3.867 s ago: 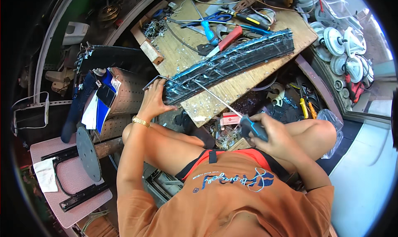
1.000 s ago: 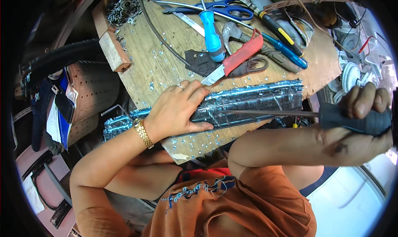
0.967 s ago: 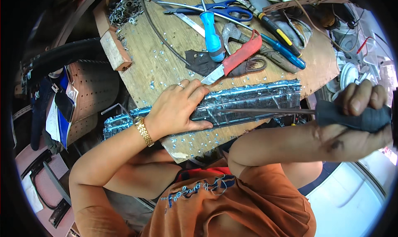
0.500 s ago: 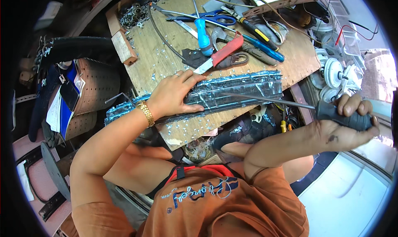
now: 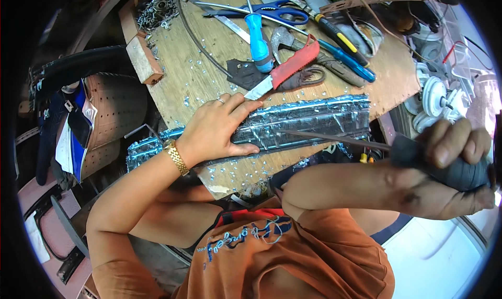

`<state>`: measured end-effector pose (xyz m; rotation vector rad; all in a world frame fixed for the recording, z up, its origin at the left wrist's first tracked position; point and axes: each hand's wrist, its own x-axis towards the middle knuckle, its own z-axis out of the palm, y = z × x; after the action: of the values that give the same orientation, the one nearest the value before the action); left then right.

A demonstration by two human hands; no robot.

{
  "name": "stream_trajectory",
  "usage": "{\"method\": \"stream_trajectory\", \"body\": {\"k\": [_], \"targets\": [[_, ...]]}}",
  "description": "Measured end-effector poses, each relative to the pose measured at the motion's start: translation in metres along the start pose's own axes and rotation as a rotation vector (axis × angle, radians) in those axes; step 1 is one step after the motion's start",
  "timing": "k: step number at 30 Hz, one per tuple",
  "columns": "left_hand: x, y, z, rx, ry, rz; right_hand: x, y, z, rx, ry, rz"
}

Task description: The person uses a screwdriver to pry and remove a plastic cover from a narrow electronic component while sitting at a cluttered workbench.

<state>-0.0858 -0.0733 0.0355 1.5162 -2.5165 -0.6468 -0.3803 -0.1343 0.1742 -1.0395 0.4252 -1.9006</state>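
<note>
A long dark panel (image 5: pixel 324 120) lies across the wooden board, with ragged, shiny blue-silver edges and ridges along its length. My left hand (image 5: pixel 212 129) spans it, fingers at the far edge and thumb stretched along the near side, holding it down. Beyond those fingertips lies a knife (image 5: pixel 293 64) with a red handle. In my right hand (image 5: pixel 452 160) is a screwdriver-like tool (image 5: pixel 361 141) with a thick black handle, fingers wrapped round it. Its long thin shaft points left, with the tip over the panel; whether it touches, I cannot tell.
Several tools lie beyond the panel: a blue-handled screwdriver (image 5: pixel 256 40), blue scissors (image 5: pixel 277 12), a hammer (image 5: pixel 282 38) and a yellow-black cutter (image 5: pixel 334 32). Small metal bits (image 5: pixel 151 16) pile up at the far left. White wheels (image 5: pixel 435 95) stand to the right.
My right hand has moved right and slightly nearer, drawing the tool's shaft back along the panel. My left hand keeps its place on the panel. The view has shifted a little.
</note>
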Motion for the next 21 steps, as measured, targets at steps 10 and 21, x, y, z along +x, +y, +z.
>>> {"method": "stream_trajectory", "body": {"k": [10,21], "targets": [[0.003,-0.005,0.002,-0.035,0.073,0.004,0.0,-0.034,-0.01,-0.168,-0.015,-0.212],[0.0,0.001,0.006,0.008,0.101,0.033,0.008,-0.011,-0.046,-0.406,0.29,-0.326]]}}
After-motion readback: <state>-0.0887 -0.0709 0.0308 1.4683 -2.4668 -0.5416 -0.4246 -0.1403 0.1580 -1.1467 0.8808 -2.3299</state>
